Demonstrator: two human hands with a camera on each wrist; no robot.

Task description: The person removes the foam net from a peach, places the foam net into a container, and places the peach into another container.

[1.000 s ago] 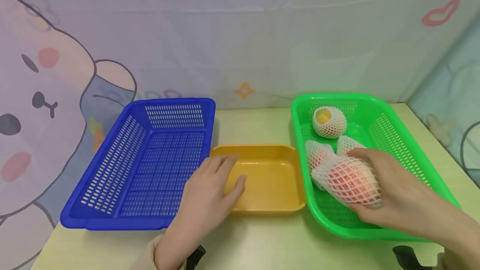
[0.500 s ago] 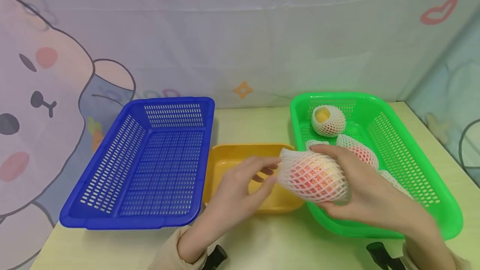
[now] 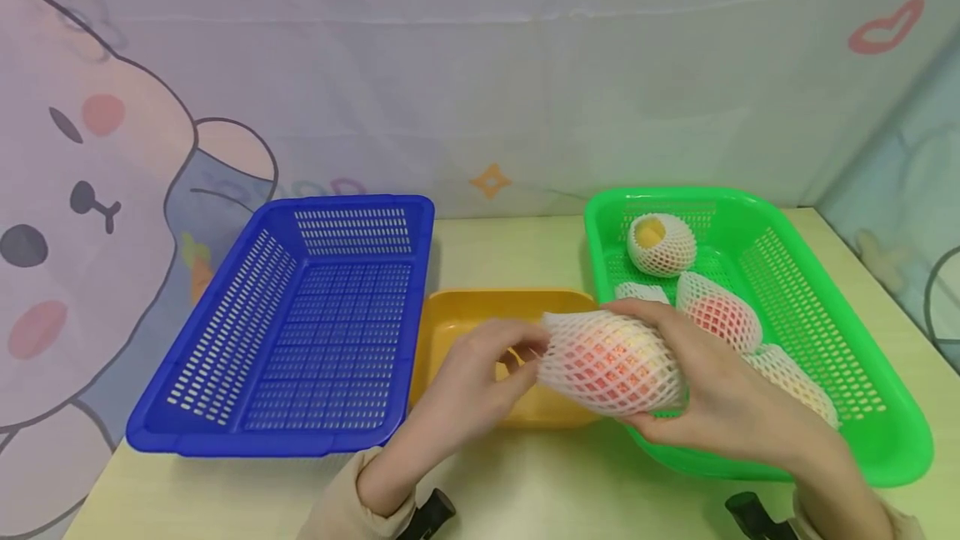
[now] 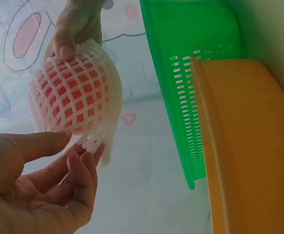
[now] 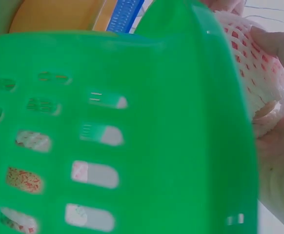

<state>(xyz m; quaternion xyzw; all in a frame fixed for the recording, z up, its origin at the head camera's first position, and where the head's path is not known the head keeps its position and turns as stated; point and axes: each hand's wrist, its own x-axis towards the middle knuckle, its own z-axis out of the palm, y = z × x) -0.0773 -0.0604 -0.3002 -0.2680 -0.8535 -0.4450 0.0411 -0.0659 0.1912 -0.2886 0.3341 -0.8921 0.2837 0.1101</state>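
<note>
A round red-and-yellow fruit in a white foam net (image 3: 611, 363) is held up above the front of the yellow tray and the green basket's left rim. My right hand (image 3: 723, 386) grips it from the right, thumb below and fingers over the top. At the net's loose left end, my left hand (image 3: 480, 377) pinches the foam edge between thumb and bent fingers. The left wrist view shows this netted fruit (image 4: 76, 95) from below, with the left fingertips at the net's edge. In the right wrist view the basket wall hides part of it.
The green basket (image 3: 832, 273) at right holds several more netted fruits (image 3: 720, 313); one at the back (image 3: 662, 244) shows yellow through its net opening. A yellow tray (image 3: 517, 298) stands between it and a blue basket (image 3: 330, 340) at left. A patterned cloth hangs behind the table.
My right hand has lifted the netted fruit out of the green basket and carried it left. My left hand has moved right from the yellow tray to the net's loose end.
</note>
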